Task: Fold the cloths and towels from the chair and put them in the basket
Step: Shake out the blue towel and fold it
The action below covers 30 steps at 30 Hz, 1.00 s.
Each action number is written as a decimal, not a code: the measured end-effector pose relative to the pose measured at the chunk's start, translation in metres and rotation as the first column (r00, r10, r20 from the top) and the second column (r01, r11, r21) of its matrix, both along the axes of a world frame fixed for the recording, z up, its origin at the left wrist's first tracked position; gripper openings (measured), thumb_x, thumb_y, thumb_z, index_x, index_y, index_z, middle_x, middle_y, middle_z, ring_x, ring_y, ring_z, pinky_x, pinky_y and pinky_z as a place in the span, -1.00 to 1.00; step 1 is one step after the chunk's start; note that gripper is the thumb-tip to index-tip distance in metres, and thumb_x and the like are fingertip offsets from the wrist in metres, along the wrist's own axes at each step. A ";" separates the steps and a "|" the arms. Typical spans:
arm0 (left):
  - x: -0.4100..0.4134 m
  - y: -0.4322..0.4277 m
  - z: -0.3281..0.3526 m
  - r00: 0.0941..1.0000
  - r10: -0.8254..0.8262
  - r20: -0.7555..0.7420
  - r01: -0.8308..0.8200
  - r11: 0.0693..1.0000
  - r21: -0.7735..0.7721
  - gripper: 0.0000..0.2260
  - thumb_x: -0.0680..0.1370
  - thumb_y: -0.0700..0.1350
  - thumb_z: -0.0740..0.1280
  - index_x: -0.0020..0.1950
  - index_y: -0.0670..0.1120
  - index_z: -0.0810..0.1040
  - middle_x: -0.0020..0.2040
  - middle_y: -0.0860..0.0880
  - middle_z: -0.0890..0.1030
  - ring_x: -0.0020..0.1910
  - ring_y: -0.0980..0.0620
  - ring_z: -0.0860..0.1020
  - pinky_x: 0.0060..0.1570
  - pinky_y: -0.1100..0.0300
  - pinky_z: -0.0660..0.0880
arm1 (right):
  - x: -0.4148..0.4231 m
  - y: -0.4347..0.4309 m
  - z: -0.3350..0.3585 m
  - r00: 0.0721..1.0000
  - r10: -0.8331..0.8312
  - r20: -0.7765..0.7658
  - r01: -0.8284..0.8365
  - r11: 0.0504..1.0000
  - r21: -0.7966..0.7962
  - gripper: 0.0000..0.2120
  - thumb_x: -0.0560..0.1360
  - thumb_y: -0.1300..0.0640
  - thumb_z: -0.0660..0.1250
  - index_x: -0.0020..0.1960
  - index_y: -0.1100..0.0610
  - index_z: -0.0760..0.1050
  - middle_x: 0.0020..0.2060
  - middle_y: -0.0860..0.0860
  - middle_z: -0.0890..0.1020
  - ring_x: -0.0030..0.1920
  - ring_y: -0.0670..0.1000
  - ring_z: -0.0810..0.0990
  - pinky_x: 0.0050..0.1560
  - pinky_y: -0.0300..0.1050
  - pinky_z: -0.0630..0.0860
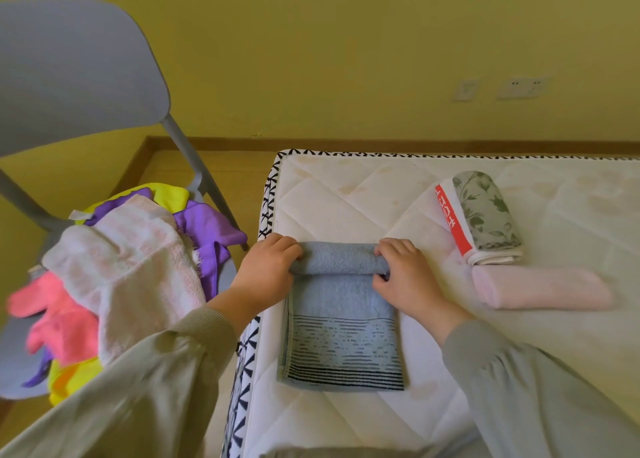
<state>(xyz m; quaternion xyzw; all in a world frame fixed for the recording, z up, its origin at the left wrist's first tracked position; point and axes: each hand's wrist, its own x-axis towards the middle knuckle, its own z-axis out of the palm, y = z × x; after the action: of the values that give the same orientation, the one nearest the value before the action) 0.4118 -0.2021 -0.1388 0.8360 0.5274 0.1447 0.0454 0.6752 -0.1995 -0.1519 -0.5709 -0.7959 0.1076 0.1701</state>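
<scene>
A blue towel (343, 333) with dark stripes lies lengthwise on the white mattress (346, 198), its far end rolled into a tube. My left hand (268, 267) grips the left end of the roll. My right hand (401, 270) grips the right end, fingers curled over it. To the left, a grey chair (79, 77) holds a heap of cloths: a pale pink towel (138, 260), purple cloth (207, 229), coral cloth (59, 315) and yellow cloth (169, 194). No basket is in view.
Three rolled cloths lie on the mattress to the right: a green floral one (485, 208), a white one with a red band (453, 222) and a pale pink one (540, 288). A yellow wall with sockets (519, 87) stands behind.
</scene>
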 end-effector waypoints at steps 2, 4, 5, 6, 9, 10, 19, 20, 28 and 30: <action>-0.001 -0.004 -0.002 0.999 0.027 0.032 -0.026 0.999 -0.025 -0.77 0.36 -0.20 0.26 -0.06 -0.17 0.64 0.02 -0.09 0.64 -0.02 -0.16 0.53 -0.04 -0.03 0.52 | 0.001 0.000 0.000 0.999 0.000 -0.044 -0.001 1.000 -0.016 -0.77 0.42 0.04 0.38 0.01 0.14 0.52 0.03 -0.01 0.57 0.13 0.06 0.46 0.15 -0.04 0.41; 0.001 -0.003 -0.005 0.990 0.111 0.090 -0.100 0.988 -0.119 -0.74 0.50 -0.06 0.19 -0.07 -0.13 0.65 0.15 -0.07 0.61 0.11 -0.14 0.51 0.09 -0.01 0.49 | -0.002 0.001 0.000 0.991 -0.029 -0.133 0.022 0.998 -0.056 -0.84 0.49 0.02 0.33 -0.16 0.10 0.47 -0.15 -0.06 0.56 0.01 0.05 0.47 0.01 -0.06 0.41; 0.003 -0.001 -0.005 0.976 0.175 0.126 -0.147 0.967 -0.206 -0.76 0.55 -0.03 0.22 -0.08 -0.11 0.64 0.21 -0.06 0.58 0.18 -0.12 0.49 0.14 0.03 0.46 | -0.003 0.002 0.000 0.981 -0.062 -0.182 0.042 0.993 -0.113 -0.82 0.50 0.03 0.33 -0.22 0.07 0.42 -0.24 -0.09 0.52 -0.07 0.04 0.45 -0.09 -0.10 0.38; 0.005 0.003 -0.005 0.957 0.240 0.161 -0.185 0.937 -0.296 -0.81 0.56 -0.04 0.27 -0.10 -0.10 0.62 0.24 -0.05 0.56 0.21 -0.10 0.48 0.14 0.09 0.44 | -0.004 0.004 0.000 0.967 -0.106 -0.233 0.061 0.979 -0.192 -0.79 0.50 0.06 0.34 -0.26 0.05 0.38 -0.30 -0.10 0.46 -0.14 0.03 0.42 -0.17 -0.14 0.33; 0.011 0.013 -0.005 0.909 0.377 0.176 -0.248 0.830 -0.499 -0.83 0.51 -0.09 0.37 0.06 -0.05 0.47 0.24 -0.07 0.52 0.16 -0.08 0.50 0.04 0.16 0.43 | -0.004 0.014 -0.001 0.924 -0.221 -0.312 0.083 0.913 -0.400 -0.77 0.44 0.11 0.41 -0.22 0.04 0.35 -0.24 0.00 0.48 -0.19 0.03 0.43 -0.19 -0.11 0.35; 0.012 0.015 -0.005 0.903 0.393 0.173 -0.241 0.797 -0.553 -0.67 0.50 -0.10 0.40 0.22 -0.03 0.40 0.26 -0.10 0.49 0.20 -0.10 0.48 0.08 0.14 0.43 | -0.003 0.016 -0.002 0.926 -0.234 -0.295 0.089 0.898 -0.432 -0.78 0.43 0.12 0.43 -0.14 0.06 0.37 -0.15 0.03 0.50 -0.14 0.04 0.46 -0.12 -0.09 0.39; 0.015 -0.004 -0.002 0.974 0.207 0.090 -0.171 0.935 -0.310 -0.68 0.40 -0.18 0.42 0.13 -0.08 0.50 0.04 -0.04 0.54 0.05 -0.04 0.46 -0.04 0.13 0.44 | -0.009 -0.001 0.007 0.996 -0.068 -0.059 0.053 0.972 -0.228 -0.64 0.30 0.24 0.43 0.07 0.09 0.47 -0.03 -0.04 0.45 0.05 0.00 0.36 0.00 -0.22 0.29; 0.015 -0.010 -0.003 0.973 0.204 0.106 -0.170 0.950 -0.263 -0.71 0.39 -0.21 0.40 0.09 -0.09 0.51 0.01 -0.04 0.55 0.02 -0.04 0.46 -0.07 0.10 0.45 | -0.010 -0.007 0.008 0.999 -0.040 -0.012 0.037 0.986 -0.165 -0.69 0.29 0.25 0.41 -0.01 0.07 0.44 -0.09 -0.06 0.44 0.00 0.00 0.36 -0.06 -0.20 0.27; 0.012 -0.050 0.002 0.998 -0.056 -0.013 0.056 0.997 0.048 -0.70 0.11 -0.41 0.40 -0.21 -0.18 0.54 -0.27 -0.10 0.55 -0.29 -0.14 0.49 -0.39 0.08 0.48 | -0.007 -0.040 0.009 0.949 0.163 0.268 -0.148 0.986 -0.077 -0.69 0.34 0.18 0.42 0.05 0.07 0.44 -0.05 -0.03 0.43 0.01 0.02 0.35 -0.06 -0.18 0.21; 0.006 -0.057 0.002 0.994 -0.103 -0.027 0.103 0.994 0.020 -0.67 0.13 -0.38 0.41 -0.14 -0.19 0.59 -0.22 -0.10 0.58 -0.26 -0.14 0.51 -0.32 0.08 0.52 | -0.003 -0.042 0.013 0.959 0.186 0.212 -0.151 0.974 -0.169 -0.68 0.36 0.12 0.41 0.10 0.06 0.47 -0.07 -0.06 0.39 0.00 -0.02 0.31 -0.06 -0.19 0.24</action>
<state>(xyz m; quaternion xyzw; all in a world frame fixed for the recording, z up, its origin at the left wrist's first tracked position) 0.4180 -0.2588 -0.1364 0.8643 0.4826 0.1367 0.0371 0.6723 -0.2415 -0.1388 -0.5206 -0.8455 0.1162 0.0248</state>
